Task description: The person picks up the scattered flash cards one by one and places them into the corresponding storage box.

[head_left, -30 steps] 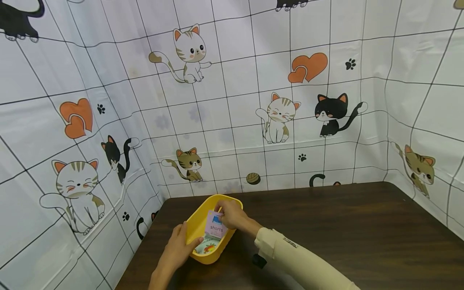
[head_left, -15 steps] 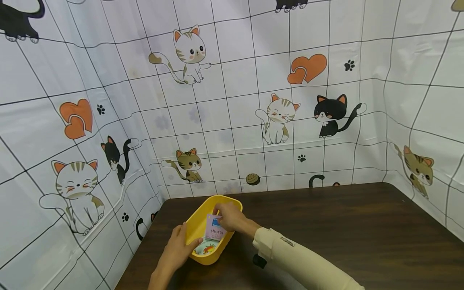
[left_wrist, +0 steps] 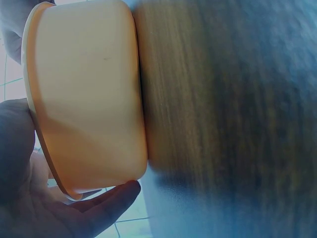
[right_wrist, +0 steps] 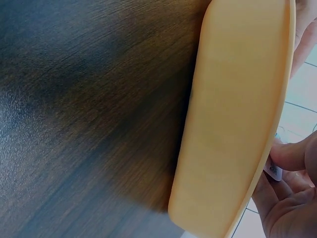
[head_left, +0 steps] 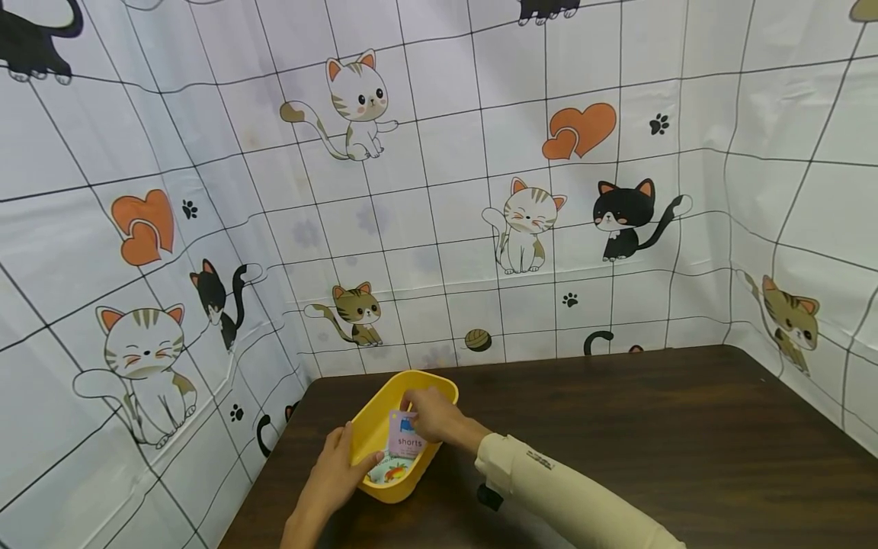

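A yellow plastic tub stands on the dark table, its outer wall filling much of the left wrist view. My left hand holds the tub's near left side, thumb over the rim and fingers along the outside. Inside the tub my right hand pinches a lilac card printed "shorts" with a blue picture. Below it lies a pale green card with a colourful fruit-like picture, partly covered. In the right wrist view only a corner of the lilac card shows between thumb and fingers.
The brown wood-grain table extends to the right of the tub. Behind and on both sides hangs a white sheet with a grid and cat prints. A small black object sits below the right sleeve.
The lilac card and my right hand have sunk slightly lower into the tub. My left hand keeps its hold on the tub's side.
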The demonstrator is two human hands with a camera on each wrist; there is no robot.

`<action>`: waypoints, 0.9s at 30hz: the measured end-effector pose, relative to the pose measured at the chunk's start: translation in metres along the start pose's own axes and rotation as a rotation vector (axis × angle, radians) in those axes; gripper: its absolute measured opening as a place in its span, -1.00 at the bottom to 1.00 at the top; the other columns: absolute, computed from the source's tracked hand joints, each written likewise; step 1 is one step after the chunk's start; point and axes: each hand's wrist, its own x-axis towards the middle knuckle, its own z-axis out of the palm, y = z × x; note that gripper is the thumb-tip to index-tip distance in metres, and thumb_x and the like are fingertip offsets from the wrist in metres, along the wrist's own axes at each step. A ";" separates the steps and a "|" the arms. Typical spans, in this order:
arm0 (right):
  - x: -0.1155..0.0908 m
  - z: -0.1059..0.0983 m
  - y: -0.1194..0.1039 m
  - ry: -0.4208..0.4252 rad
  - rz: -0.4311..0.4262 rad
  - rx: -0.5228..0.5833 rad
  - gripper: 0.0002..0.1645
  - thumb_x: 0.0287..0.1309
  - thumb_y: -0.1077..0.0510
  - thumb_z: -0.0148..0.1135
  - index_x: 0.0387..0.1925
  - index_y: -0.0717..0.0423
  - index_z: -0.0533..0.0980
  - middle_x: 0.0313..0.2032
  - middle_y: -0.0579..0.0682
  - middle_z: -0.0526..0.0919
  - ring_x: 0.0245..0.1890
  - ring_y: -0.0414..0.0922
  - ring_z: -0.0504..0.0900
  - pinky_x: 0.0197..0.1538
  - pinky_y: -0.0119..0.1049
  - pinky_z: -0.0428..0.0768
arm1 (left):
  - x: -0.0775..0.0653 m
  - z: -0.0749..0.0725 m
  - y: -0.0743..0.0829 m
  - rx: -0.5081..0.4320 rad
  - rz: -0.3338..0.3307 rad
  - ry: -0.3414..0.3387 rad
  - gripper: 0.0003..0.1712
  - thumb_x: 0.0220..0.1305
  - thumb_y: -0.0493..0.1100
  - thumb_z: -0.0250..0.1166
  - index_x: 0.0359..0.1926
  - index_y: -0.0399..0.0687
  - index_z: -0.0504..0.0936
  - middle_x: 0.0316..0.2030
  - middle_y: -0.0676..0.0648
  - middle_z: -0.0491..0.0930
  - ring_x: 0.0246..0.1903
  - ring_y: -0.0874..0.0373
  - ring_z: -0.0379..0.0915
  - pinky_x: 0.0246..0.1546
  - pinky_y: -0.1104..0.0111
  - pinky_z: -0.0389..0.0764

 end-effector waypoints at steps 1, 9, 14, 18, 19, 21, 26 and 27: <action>0.000 0.000 0.000 -0.001 0.003 -0.002 -0.77 0.32 0.36 0.39 -0.03 0.11 0.68 -0.17 0.05 0.73 -0.31 -0.16 0.59 -0.17 -0.31 0.79 | 0.000 0.000 0.000 0.001 0.000 0.000 0.15 0.47 0.31 0.34 0.63 -0.46 0.12 0.51 -0.50 0.24 0.30 -0.38 0.49 0.29 -0.29 0.53; 0.000 0.000 0.001 -0.020 0.006 -0.044 -0.73 0.36 0.30 0.39 0.07 0.15 0.69 0.00 0.09 0.77 -0.13 -0.07 0.70 0.03 -0.20 0.80 | 0.000 0.000 -0.001 -0.004 0.005 -0.002 0.15 0.47 0.30 0.34 0.63 -0.48 0.11 0.51 -0.50 0.24 0.30 -0.37 0.49 0.29 -0.29 0.52; -0.001 -0.002 0.003 -0.029 -0.016 -0.088 -0.63 0.39 0.18 0.41 0.18 0.15 0.67 0.15 0.10 0.75 0.15 0.03 0.72 0.26 -0.05 0.71 | 0.000 -0.001 0.000 -0.008 -0.002 -0.011 0.16 0.47 0.30 0.33 0.63 -0.48 0.09 0.51 -0.51 0.23 0.31 -0.39 0.48 0.29 -0.30 0.52; -0.002 -0.005 0.003 -0.034 -0.020 -0.087 -0.58 0.39 0.11 0.43 0.21 0.14 0.66 0.18 0.11 0.74 0.17 0.05 0.71 0.26 -0.04 0.71 | 0.000 -0.001 0.001 -0.005 -0.009 -0.017 0.17 0.47 0.31 0.33 0.64 -0.48 0.08 0.52 -0.51 0.22 0.33 -0.40 0.46 0.30 -0.30 0.51; -0.002 -0.006 0.003 -0.034 -0.020 -0.089 -0.58 0.39 0.10 0.43 0.21 0.14 0.66 0.18 0.10 0.74 0.17 0.05 0.71 0.26 -0.05 0.71 | 0.001 -0.001 0.001 -0.005 -0.010 -0.017 0.17 0.47 0.31 0.33 0.64 -0.48 0.08 0.52 -0.51 0.22 0.33 -0.40 0.46 0.30 -0.31 0.51; -0.004 -0.007 0.002 -0.035 -0.014 -0.085 -0.58 0.39 0.09 0.44 0.20 0.13 0.66 0.18 0.10 0.74 0.17 0.04 0.71 0.25 -0.06 0.72 | 0.001 -0.001 0.002 -0.005 -0.012 -0.019 0.18 0.47 0.32 0.33 0.64 -0.48 0.08 0.52 -0.51 0.22 0.34 -0.40 0.45 0.32 -0.31 0.50; -0.007 -0.009 0.002 -0.038 -0.011 -0.087 -0.58 0.39 0.07 0.44 0.20 0.12 0.66 0.18 0.10 0.74 0.17 0.03 0.70 0.27 -0.05 0.71 | 0.001 -0.001 0.001 -0.001 -0.014 -0.021 0.18 0.47 0.33 0.33 0.64 -0.48 0.08 0.52 -0.51 0.22 0.33 -0.41 0.45 0.31 -0.31 0.50; -0.008 -0.010 0.002 -0.039 -0.010 -0.085 -0.58 0.39 0.06 0.44 0.20 0.12 0.66 0.18 0.09 0.74 0.17 0.03 0.70 0.28 -0.05 0.70 | 0.001 -0.001 0.001 0.001 -0.013 -0.021 0.18 0.47 0.33 0.33 0.64 -0.48 0.08 0.51 -0.51 0.22 0.33 -0.40 0.45 0.31 -0.30 0.50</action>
